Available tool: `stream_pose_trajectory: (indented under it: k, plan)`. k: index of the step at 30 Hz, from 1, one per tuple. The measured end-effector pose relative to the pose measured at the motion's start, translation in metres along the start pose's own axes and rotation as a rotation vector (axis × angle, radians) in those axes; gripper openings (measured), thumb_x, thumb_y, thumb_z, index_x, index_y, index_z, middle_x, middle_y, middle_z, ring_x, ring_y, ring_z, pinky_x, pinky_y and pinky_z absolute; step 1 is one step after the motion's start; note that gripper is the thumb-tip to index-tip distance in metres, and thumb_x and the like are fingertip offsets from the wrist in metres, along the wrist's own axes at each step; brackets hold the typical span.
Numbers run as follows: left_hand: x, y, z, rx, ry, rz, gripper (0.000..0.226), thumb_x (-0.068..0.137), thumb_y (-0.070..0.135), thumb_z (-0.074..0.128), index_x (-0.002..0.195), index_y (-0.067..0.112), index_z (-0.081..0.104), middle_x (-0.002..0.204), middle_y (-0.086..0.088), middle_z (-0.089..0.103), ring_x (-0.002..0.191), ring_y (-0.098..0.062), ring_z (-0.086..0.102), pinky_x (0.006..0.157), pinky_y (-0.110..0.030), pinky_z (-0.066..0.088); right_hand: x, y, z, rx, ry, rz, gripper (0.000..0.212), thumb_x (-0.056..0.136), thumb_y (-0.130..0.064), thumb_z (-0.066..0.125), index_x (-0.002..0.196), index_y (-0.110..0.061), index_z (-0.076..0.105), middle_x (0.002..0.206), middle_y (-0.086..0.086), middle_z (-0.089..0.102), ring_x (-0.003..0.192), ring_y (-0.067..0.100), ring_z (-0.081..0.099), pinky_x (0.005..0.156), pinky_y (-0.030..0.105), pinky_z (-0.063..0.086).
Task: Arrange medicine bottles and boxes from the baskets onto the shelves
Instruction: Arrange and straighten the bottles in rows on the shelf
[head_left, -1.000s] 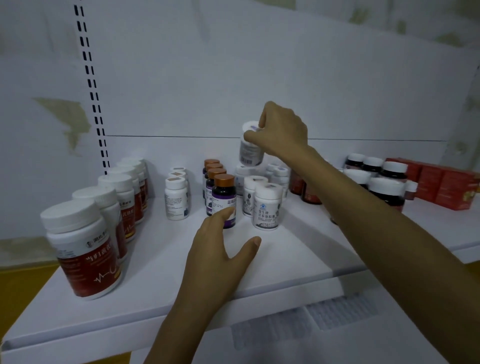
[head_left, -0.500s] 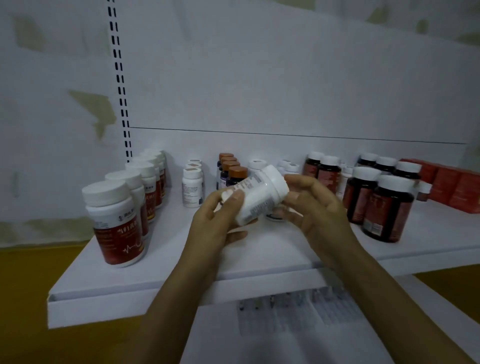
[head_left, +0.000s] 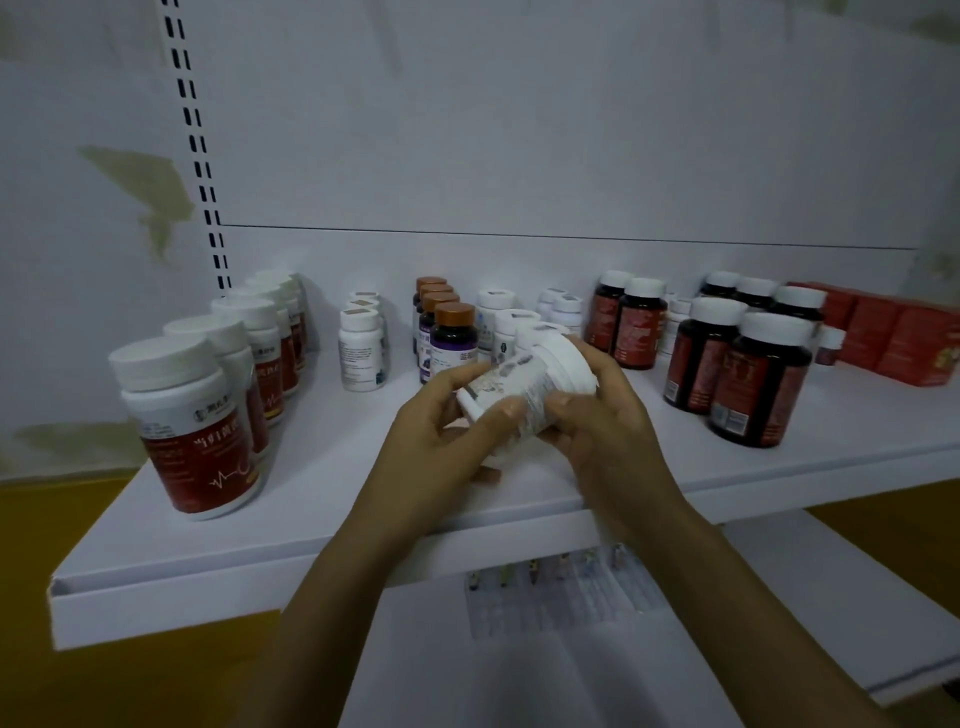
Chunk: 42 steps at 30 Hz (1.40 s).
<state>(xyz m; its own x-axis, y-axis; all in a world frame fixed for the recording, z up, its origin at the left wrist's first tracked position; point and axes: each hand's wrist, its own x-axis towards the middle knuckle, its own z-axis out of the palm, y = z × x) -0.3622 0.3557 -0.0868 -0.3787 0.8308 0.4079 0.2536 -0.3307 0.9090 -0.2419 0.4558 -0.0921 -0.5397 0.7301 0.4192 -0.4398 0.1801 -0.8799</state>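
So a white medicine bottle (head_left: 522, 397) is being held in mid-air, just above the front part of the white shelf (head_left: 311, 525), roughly in the middle of the view. It's tipped over on a slant, with the white cap end pointed up and to the right and the base down to the left. Both hands are clamped on it: the left hand (head_left: 441, 447) is wrapped round the base end with the thumb pressed on the label, and the right hand (head_left: 610, 426) is curled round the cap end. The label print is too blurry to be read.

On the shelf itself, a row of big white bottles with red labels (head_left: 189, 431) is lined up front to back at the left. Further in, some small white bottles (head_left: 362, 349) are stood next to a file of purple-label bottles with copper caps (head_left: 453, 340). A few more white bottles are partly hidden behind the held one. Dark bottles with red labels and white caps (head_left: 758, 387) are grouped at the right, and red boxes (head_left: 896, 332) are parked at the far right against the back panel.

Below, a lower shelf (head_left: 805, 639) is seen with what looks like clear blister strips (head_left: 561, 597) laid on it
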Motion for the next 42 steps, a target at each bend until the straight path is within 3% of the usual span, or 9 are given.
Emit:
stream_pose_trajectory:
  k: [5, 9, 11, 18, 22, 27, 32, 36, 42]
  plan:
    - [-0.006, -0.007, 0.002, 0.237, 0.118, 0.269, 0.053, 0.074, 0.024, 0.077, 0.121, 0.027, 0.051, 0.122, 0.013, 0.054, 0.114, -0.007, 0.054, 0.076, -0.02, 0.056, 0.0, -0.003, 0.004, -0.034, 0.017, 0.005, 0.052, 0.074, -0.026, 0.072, 0.123, -0.023, 0.055, 0.111, -0.001, 0.065, 0.1, 0.017, 0.068, 0.074, 0.03, 0.056]
    - [-0.006, -0.002, 0.001, 0.022, 0.085, 0.133, 0.061, 0.072, 0.045, 0.075, 0.125, 0.04, 0.045, 0.124, 0.017, 0.055, 0.106, 0.0, 0.059, 0.072, -0.017, 0.055, -0.001, -0.003, -0.001, 0.034, -0.022, -0.031, 0.051, 0.075, -0.014, 0.069, 0.123, -0.025, 0.055, 0.116, 0.007, 0.064, 0.105, 0.025, 0.066, 0.077, 0.034, 0.056]
    - [-0.004, 0.0, 0.0, -0.012, 0.058, 0.076, 0.056, 0.079, 0.048, 0.065, 0.13, 0.033, 0.048, 0.125, 0.005, 0.059, 0.099, -0.008, 0.065, 0.068, -0.024, 0.057, -0.001, -0.003, -0.002, 0.044, -0.025, -0.057, 0.053, 0.073, -0.009, 0.068, 0.121, -0.026, 0.055, 0.114, 0.005, 0.065, 0.106, 0.027, 0.065, 0.078, 0.035, 0.056]
    - [-0.008, -0.003, -0.003, 0.062, 0.073, 0.226, 0.044, 0.08, 0.007, 0.071, 0.117, 0.023, 0.055, 0.127, 0.009, 0.056, 0.116, -0.012, 0.056, 0.087, -0.029, 0.055, 0.001, -0.012, -0.003, -0.015, -0.05, -0.042, 0.047, 0.086, -0.018, 0.065, 0.132, -0.023, 0.052, 0.126, 0.005, 0.061, 0.111, 0.021, 0.064, 0.079, 0.031, 0.056]
    - [-0.009, -0.005, -0.003, 0.039, 0.071, 0.323, 0.049, 0.077, -0.01, 0.069, 0.111, 0.022, 0.056, 0.134, 0.008, 0.05, 0.119, -0.005, 0.052, 0.079, -0.02, 0.054, 0.007, -0.022, 0.0, -0.095, -0.047, -0.012, 0.05, 0.081, -0.027, 0.062, 0.13, -0.02, 0.054, 0.117, 0.003, 0.066, 0.103, 0.018, 0.067, 0.076, 0.031, 0.056]
    - [-0.007, -0.006, -0.005, -0.039, 0.074, 0.225, 0.068, 0.071, 0.02, 0.08, 0.127, 0.037, 0.045, 0.138, 0.022, 0.044, 0.117, 0.001, 0.053, 0.085, -0.019, 0.052, 0.025, -0.045, 0.002, -0.232, -0.041, -0.051, 0.046, 0.078, -0.022, 0.069, 0.122, -0.022, 0.058, 0.111, 0.0, 0.067, 0.101, 0.02, 0.067, 0.078, 0.038, 0.059]
    - [0.002, -0.013, 0.002, 0.408, 0.233, 0.174, 0.076, 0.079, 0.035, 0.073, 0.141, 0.034, 0.03, 0.142, 0.017, 0.038, 0.125, 0.002, 0.04, 0.105, -0.023, 0.036, 0.115, -0.08, 0.014, -0.661, 0.185, -0.303, 0.04, 0.082, -0.022, 0.073, 0.118, -0.018, 0.055, 0.114, -0.003, 0.057, 0.1, 0.014, 0.059, 0.076, 0.026, 0.056]
    - [-0.001, -0.017, 0.014, 0.858, 0.281, 0.263, 0.082, 0.087, 0.047, 0.06, 0.151, 0.017, 0.018, 0.156, 0.001, 0.023, 0.143, -0.016, 0.02, 0.116, -0.031, 0.016, 0.174, -0.064, 0.017, -0.914, 0.188, -0.231, 0.044, 0.078, -0.027, 0.074, 0.115, -0.014, 0.054, 0.107, -0.002, 0.053, 0.096, 0.016, 0.056, 0.074, 0.026, 0.049]
    - [-0.001, -0.019, 0.015, 0.99, 0.192, 0.237, 0.085, 0.091, 0.055, 0.046, 0.151, 0.018, -0.001, 0.16, 0.002, 0.0, 0.147, -0.011, -0.004, 0.117, -0.033, -0.009, 0.206, -0.042, 0.011, -1.221, 0.095, -0.167, 0.05, 0.076, -0.037, 0.077, 0.112, -0.012, 0.055, 0.113, 0.004, 0.057, 0.093, 0.019, 0.053, 0.081, 0.036, 0.051]
